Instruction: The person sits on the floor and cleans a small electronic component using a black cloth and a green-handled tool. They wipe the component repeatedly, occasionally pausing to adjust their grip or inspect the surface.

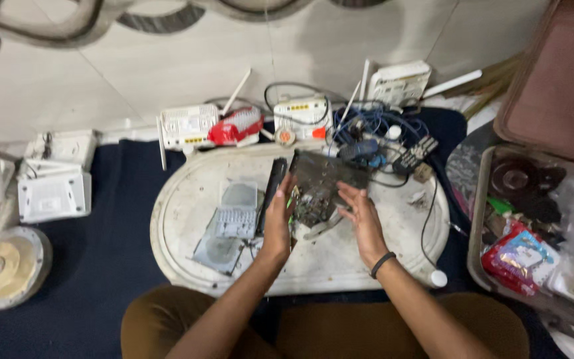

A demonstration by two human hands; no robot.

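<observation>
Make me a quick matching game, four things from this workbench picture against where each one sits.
Things:
1. circuit board
2. clear plastic case
3. red and white device
4. black wristband

Places:
A. lying on the white tray, left of the hands
B. on the right forearm
C. held between the left hand and right hand
D. beyond the tray's far edge

Pairs: 1-C, 2-A, 3-D, 4-B

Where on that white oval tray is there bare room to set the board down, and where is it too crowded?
The white oval tray is bare along its near rim, below the left hand and right hand, and on its far left beside the clear plastic case. The back right is crowded with blue cables. The circuit board covers the middle.
</observation>
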